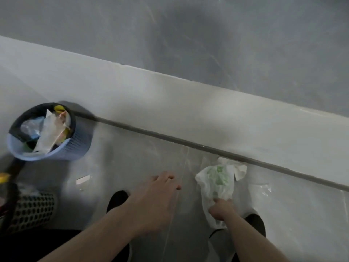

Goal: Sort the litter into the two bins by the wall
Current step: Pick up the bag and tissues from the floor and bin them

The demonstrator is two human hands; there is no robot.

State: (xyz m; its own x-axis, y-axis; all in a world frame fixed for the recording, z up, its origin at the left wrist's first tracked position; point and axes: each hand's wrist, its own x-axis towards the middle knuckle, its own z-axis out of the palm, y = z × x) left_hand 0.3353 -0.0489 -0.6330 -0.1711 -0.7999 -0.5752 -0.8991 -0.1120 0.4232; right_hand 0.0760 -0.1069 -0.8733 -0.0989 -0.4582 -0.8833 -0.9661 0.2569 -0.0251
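My right hand (221, 209) is closed on a crumpled white plastic bag with green print (217, 182), which lies on the floor by the wall's base. A white paper scrap (239, 170) sits just behind the bag. My left hand (160, 193) hovers empty over the floor to the bag's left, fingers spread. A blue mesh bin (75, 146) with a dark liner stands against the wall at the left, filled with wrappers and clear plastic. A second white perforated bin (32, 210) stands at the lower left edge, mostly cut off.
A small white scrap (82, 180) lies on the floor between the two bins. A clear plastic piece (264, 187) lies right of the bag. A dark groove (170, 138) runs along the wall's foot. My black shoes (117, 200) stand beneath my arms.
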